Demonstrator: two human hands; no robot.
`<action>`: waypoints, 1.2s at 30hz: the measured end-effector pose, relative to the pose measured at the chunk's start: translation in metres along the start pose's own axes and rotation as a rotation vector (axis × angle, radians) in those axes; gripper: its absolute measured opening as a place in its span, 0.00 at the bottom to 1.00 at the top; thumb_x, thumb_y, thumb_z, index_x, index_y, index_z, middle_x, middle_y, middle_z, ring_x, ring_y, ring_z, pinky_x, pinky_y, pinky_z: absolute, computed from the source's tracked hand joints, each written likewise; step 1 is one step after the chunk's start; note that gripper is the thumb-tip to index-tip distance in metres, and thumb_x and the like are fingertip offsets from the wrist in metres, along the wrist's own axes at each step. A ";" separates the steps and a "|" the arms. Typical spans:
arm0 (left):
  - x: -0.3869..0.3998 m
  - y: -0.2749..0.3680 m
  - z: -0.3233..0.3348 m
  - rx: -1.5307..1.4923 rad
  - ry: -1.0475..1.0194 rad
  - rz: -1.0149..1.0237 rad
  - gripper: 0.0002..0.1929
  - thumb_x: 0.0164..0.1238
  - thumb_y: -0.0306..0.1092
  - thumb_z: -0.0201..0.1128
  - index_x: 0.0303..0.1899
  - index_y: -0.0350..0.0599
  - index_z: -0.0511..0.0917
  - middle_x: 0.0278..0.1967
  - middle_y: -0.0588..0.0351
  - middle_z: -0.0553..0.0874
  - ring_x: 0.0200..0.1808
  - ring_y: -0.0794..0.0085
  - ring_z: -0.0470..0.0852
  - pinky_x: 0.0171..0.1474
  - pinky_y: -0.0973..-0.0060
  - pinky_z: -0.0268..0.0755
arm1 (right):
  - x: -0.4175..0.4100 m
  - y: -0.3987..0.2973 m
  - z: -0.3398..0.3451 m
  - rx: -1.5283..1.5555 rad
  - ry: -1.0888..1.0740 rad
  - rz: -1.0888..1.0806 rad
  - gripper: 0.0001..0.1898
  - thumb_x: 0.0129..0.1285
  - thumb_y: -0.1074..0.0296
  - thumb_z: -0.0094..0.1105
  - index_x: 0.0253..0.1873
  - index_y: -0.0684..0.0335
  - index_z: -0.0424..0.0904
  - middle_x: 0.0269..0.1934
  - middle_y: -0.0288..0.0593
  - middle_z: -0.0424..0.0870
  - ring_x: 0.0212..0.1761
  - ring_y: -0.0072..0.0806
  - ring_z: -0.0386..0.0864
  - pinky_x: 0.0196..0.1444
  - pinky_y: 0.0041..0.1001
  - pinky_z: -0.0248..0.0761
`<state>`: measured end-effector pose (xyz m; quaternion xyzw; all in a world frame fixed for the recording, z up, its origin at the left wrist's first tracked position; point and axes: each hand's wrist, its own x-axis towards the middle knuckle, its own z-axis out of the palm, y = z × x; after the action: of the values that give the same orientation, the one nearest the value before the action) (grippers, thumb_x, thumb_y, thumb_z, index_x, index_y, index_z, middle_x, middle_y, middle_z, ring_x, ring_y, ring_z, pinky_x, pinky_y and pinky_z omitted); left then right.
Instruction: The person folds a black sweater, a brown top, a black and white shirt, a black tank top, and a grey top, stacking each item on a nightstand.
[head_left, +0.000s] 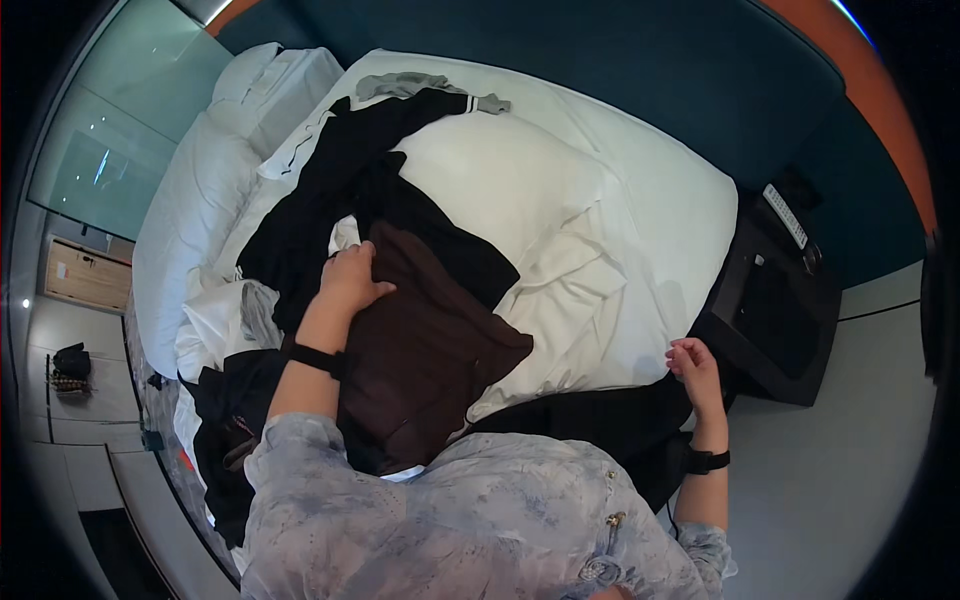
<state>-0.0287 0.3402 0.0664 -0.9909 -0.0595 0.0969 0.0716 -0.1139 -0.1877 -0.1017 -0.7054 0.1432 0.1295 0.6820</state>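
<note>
My left hand (349, 274) lies over the upper left edge of a dark brown garment (435, 352), its thumb spread away from the fingers. The garment is crumpled and partly folded on the bed, close to my body. Beneath and beyond it spreads a black garment (390, 124) with a white-striped, grey-ended sleeve reaching toward the far side. Over the near right corner of the bed, my right hand (696, 367) hovers with loosely curled fingers and nothing in it. More black clothing (247, 382) is heaped left of my left forearm.
White bedding (525, 165) covers the bed, with pillows (191, 202) along its left side. At right, a black bedside stand (780, 322) carries a white remote control (784, 216). A dark teal padded panel (600, 67) borders the far side. Grey cloth (401, 84) lies near it.
</note>
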 end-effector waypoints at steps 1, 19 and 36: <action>0.000 0.001 0.002 -0.008 0.002 0.003 0.23 0.59 0.42 0.71 0.52 0.41 0.76 0.48 0.45 0.83 0.54 0.51 0.80 0.52 0.68 0.73 | -0.003 -0.004 0.007 -0.034 -0.017 -0.002 0.08 0.70 0.68 0.56 0.49 0.64 0.77 0.37 0.37 0.83 0.36 0.20 0.79 0.41 0.19 0.72; -0.005 0.245 -0.234 -1.670 -0.199 1.173 0.09 0.77 0.36 0.54 0.47 0.42 0.69 0.38 0.59 0.77 0.39 0.81 0.75 0.46 0.84 0.71 | 0.013 -0.106 0.097 -0.037 -0.133 -0.475 0.49 0.55 0.50 0.72 0.74 0.65 0.50 0.65 0.45 0.69 0.63 0.33 0.71 0.66 0.35 0.63; 0.080 0.266 -0.221 -1.695 -0.079 0.875 0.16 0.73 0.42 0.59 0.51 0.41 0.74 0.43 0.58 0.82 0.44 0.76 0.81 0.48 0.76 0.75 | -0.009 -0.148 -0.032 0.332 0.213 -0.432 0.17 0.72 0.59 0.54 0.57 0.64 0.77 0.49 0.40 0.83 0.50 0.24 0.78 0.54 0.27 0.70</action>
<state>0.1208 0.0609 0.2251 -0.6434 0.2638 0.0731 -0.7149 -0.0665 -0.2155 0.0402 -0.6078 0.0794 -0.1188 0.7811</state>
